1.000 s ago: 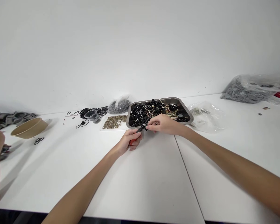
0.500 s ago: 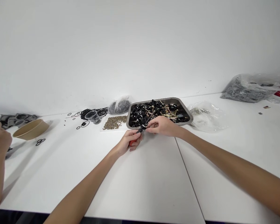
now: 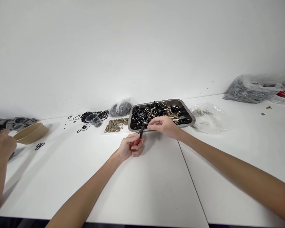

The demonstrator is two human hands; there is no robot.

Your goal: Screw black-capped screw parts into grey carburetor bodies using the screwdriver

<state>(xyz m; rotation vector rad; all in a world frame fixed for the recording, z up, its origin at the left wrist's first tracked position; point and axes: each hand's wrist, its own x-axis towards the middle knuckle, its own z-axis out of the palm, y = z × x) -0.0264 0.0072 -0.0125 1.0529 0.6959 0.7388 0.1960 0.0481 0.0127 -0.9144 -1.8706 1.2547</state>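
Observation:
My left hand (image 3: 131, 145) is wrapped round the red and black handle of a screwdriver (image 3: 136, 144). Its shaft slants up and to the right, over the near edge of a metal tray (image 3: 191, 117). My right hand (image 3: 163, 126) is closed in a pinch beside the shaft, thumb and forefinger together; what lies between the fingertips is too small to make out. Inside the tray is a heap of black ring-like parts (image 3: 139, 116) and brass-coloured screws (image 3: 174, 114).
Left of the tray, small brass pieces (image 3: 116, 124) lie on a white sheet, near a bag of dark bits (image 3: 120, 108), a plastic cup (image 3: 94, 119) and black rings (image 3: 40, 146). Another person's hand (image 3: 1, 144) is by a tan bowl (image 3: 33, 134). Plastic bags (image 3: 210, 118) lie right.
The screwdriver stands out more clearly, with more of its red handle showing. My right fingers have shifted slightly up beside the shaft. The other person's hand has moved right and down.

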